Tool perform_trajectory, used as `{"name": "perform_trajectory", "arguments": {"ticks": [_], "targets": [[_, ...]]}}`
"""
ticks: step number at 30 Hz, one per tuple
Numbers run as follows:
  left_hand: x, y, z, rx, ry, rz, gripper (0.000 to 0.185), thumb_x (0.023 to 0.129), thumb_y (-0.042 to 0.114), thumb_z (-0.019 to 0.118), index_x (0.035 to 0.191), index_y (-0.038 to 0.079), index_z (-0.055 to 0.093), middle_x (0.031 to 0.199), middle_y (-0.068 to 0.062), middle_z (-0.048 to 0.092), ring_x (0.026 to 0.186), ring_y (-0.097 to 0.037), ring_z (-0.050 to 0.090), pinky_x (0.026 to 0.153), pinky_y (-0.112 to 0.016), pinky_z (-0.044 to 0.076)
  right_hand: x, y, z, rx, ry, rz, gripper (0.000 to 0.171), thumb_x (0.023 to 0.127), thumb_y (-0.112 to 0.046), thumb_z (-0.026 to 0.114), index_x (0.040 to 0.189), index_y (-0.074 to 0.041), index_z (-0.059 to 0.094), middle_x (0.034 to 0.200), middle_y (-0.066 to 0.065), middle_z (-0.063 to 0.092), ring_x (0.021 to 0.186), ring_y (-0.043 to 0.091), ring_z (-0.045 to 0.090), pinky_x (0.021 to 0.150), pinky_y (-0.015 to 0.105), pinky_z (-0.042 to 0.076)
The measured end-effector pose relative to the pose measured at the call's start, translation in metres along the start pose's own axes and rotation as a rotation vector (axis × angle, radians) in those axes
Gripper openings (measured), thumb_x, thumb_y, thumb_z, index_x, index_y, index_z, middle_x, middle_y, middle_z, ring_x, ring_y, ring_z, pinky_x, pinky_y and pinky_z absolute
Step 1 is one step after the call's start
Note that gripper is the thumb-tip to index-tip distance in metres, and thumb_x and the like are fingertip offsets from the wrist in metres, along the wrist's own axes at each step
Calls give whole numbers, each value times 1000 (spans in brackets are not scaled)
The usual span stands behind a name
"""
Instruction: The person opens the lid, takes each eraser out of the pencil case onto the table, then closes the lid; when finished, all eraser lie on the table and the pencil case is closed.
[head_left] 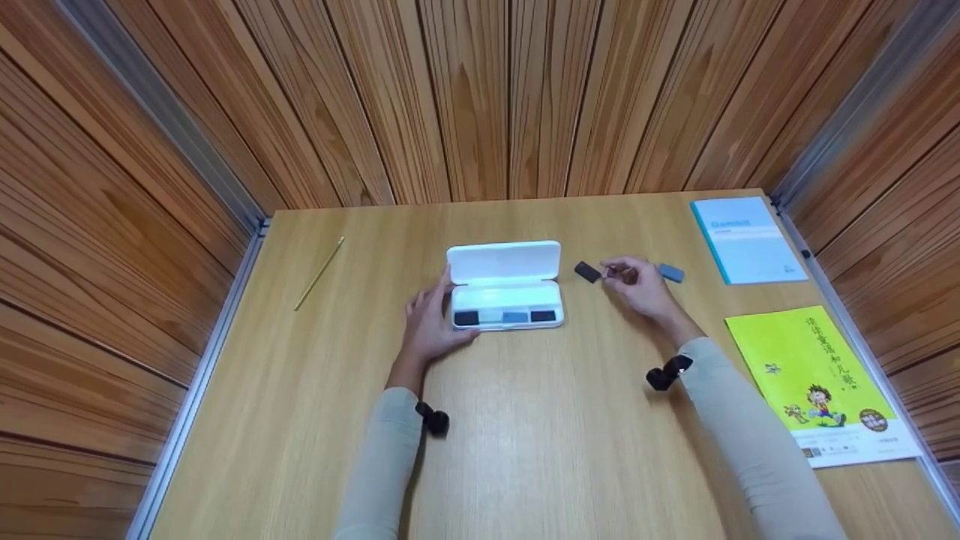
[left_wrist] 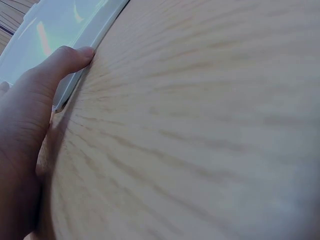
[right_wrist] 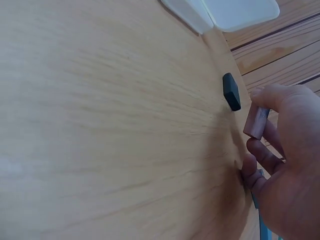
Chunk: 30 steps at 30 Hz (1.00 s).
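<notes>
**Brown block pinched above the table, right of the white case**

Brown block [right_wrist: 256, 122] is the item in hand: we see it pinched between the thumb and fingertips of the right hand [head_left: 637, 289], lifted clear of the table [head_left: 525, 435]. In the right wrist view the block stands nearly upright in that pinch, with one end face towards the camera.

Positions, as we read them from the head view:

- The black block [head_left: 587, 272] lies on the table just left of the right hand's fingertips, apart from them.
- The blue-grey block [head_left: 671, 273] lies on the table just right of the same hand.
- The white case [head_left: 505, 289] sits at centre with its lid raised towards the far wall. Its lower tray holds two dark pieces at the ends and a blue-grey piece between them.

The left hand [head_left: 431, 322] rests on the table at the left end of the case. Its fingers are relaxed and grip nothing; in the left wrist view we see the thumb tip touching the case's edge.

Elsewhere on the table we note a thin yellow stick [head_left: 320, 272] at far left, a pale blue booklet [head_left: 746, 240] at far right, and a yellow-green picture book [head_left: 814, 375] nearer the person on that side.
</notes>
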<state>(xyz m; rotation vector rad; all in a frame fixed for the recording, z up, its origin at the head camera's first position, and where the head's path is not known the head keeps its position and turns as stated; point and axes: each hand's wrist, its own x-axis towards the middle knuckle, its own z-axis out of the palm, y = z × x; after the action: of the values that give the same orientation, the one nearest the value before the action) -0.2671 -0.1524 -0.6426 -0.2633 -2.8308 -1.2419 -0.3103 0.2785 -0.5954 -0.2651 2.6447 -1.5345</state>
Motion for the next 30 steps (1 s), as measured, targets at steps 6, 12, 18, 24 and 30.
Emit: {"name": "perform_trajectory", "arguments": {"ticks": [6, 12, 18, 24, 30], "targets": [[1, 1, 0, 17, 3, -6, 133, 80, 53, 98, 183, 35, 15, 167, -5, 62, 157, -40, 47, 135, -69, 16, 5, -1, 3, -6, 77, 46, 37, 112, -7, 67, 148, 1, 69, 139, 24, 68, 117, 23, 58, 96, 19, 45], [2, 1, 0, 13, 3, -4, 133, 80, 55, 97, 183, 35, 15, 166, -3, 62, 156, -38, 48, 135, -68, 16, 10, -1, 8, -19, 104, 78, 37, 113, -10, 65, 149, 0, 68, 141, 23, 64, 122, 27, 57, 100, 26, 44], [0, 0, 0, 3, 8, -3, 133, 80, 54, 98, 183, 35, 15, 167, -5, 62, 157, -40, 47, 135, -68, 16, 10, 1, 11, -31, 127, 84, 38, 114, -11, 66, 150, -3, 67, 143, 24, 63, 124, 31, 59, 100, 24, 45], [-2, 1, 0, -6, 5, 0, 134, 80, 56, 98, 183, 34, 15, 168, -6, 61, 159, -40, 45, 136, -68, 15, 8, 6, 12, -28, 130, 67, 41, 110, -1, 66, 152, -2, 65, 143, 25, 64, 123, 31, 61, 94, 14, 44], [0, 1, 0, -3, 3, 4, 133, 80, 54, 97, 183, 34, 15, 170, -6, 60, 158, -40, 45, 135, -68, 15, 8, 10, 13, -33, 142, 53, 44, 108, 3, 66, 152, -1, 65, 145, 26, 61, 123, 33, 63, 92, 10, 43]]}}
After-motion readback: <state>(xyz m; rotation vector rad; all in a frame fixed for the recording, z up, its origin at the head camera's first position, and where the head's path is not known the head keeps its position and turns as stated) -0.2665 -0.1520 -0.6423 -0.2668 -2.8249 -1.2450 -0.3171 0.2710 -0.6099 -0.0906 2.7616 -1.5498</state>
